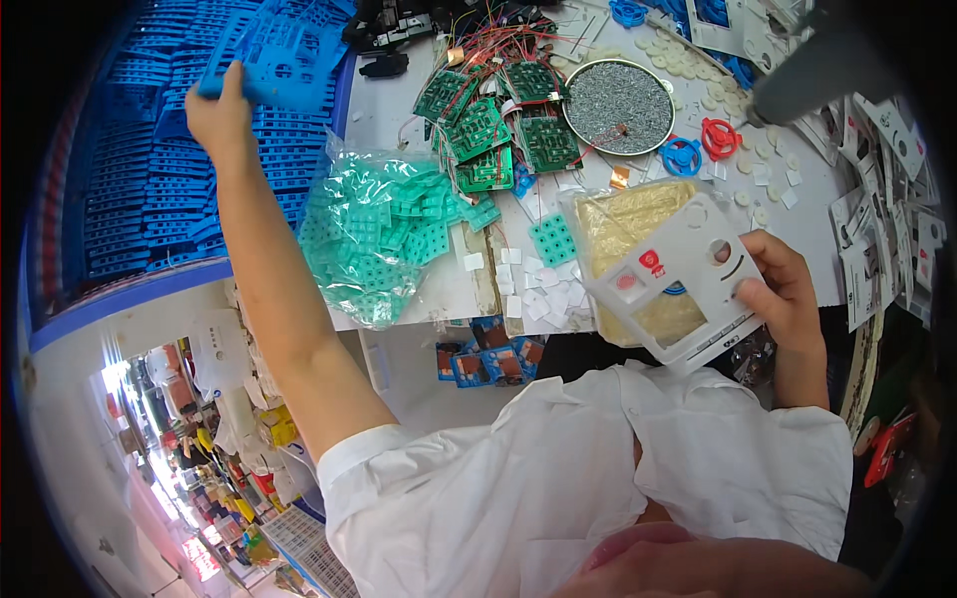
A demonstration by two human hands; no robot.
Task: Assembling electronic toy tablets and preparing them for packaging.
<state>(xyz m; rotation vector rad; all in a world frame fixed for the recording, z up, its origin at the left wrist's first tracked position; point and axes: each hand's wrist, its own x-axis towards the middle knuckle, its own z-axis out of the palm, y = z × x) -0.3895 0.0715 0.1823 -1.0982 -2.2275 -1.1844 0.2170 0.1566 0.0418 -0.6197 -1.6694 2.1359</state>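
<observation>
Left hand [221, 110] is stretched far out to the upper left, fingers pinched on a blue plastic frame [284, 55] above the blue stack [159, 169], while the right hand [783, 289] grips the white panel [678, 274] close in.

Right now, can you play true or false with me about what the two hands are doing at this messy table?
1. The left hand grips a blue plastic frame. True.
2. The right hand holds a red wheel. False: it holds a flat white plastic panel.
3. The clear bag of teal square pads lies on the table. True.
4. The round metal dish holds green circuit boards. False: the boards lie beside it.
</observation>
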